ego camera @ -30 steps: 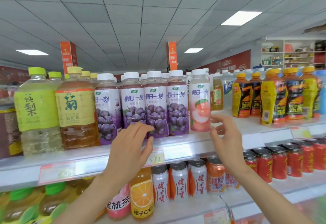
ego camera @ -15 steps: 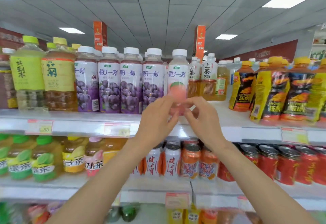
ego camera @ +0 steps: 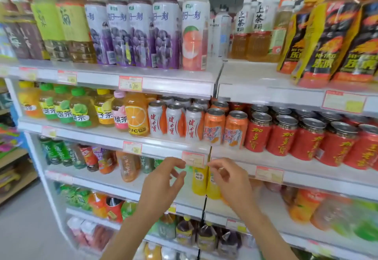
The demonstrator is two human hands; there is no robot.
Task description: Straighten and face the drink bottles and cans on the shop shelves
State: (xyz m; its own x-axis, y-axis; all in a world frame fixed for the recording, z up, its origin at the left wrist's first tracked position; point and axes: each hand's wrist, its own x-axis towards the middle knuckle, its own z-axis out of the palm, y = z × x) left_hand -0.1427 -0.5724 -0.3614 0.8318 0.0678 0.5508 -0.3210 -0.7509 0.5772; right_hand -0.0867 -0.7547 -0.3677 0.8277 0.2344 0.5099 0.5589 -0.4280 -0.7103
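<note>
A peach drink bottle (ego camera: pixel 194 28) stands upright on the top shelf, to the right of a row of grape drink bottles (ego camera: pixel 141 30). One shelf down stand white cans (ego camera: pixel 174 123), orange cans (ego camera: pixel 225 128) and red cans (ego camera: pixel 296 136). My left hand (ego camera: pixel 163 184) and my right hand (ego camera: pixel 229 180) hover side by side in front of the third shelf, below the white cans. Both have loosely bent fingers and hold nothing. Yellow bottles (ego camera: pixel 199 182) stand behind them on the third shelf.
Yellow-and-black energy bottles (ego camera: pixel 331 40) crowd the top shelf's right end, amber tea bottles (ego camera: pixel 253 28) behind. Green and yellow tea bottles (ego camera: pixel 67 110) fill the second shelf's left. A bare stretch of top shelf (ego camera: pixel 245 75) lies right of the peach bottle. Floor (ego camera: pixel 24 229) at lower left.
Both hands left the peach bottle on the top shelf and dropped to the third shelf's height. The view tilted down, showing lower shelves.
</note>
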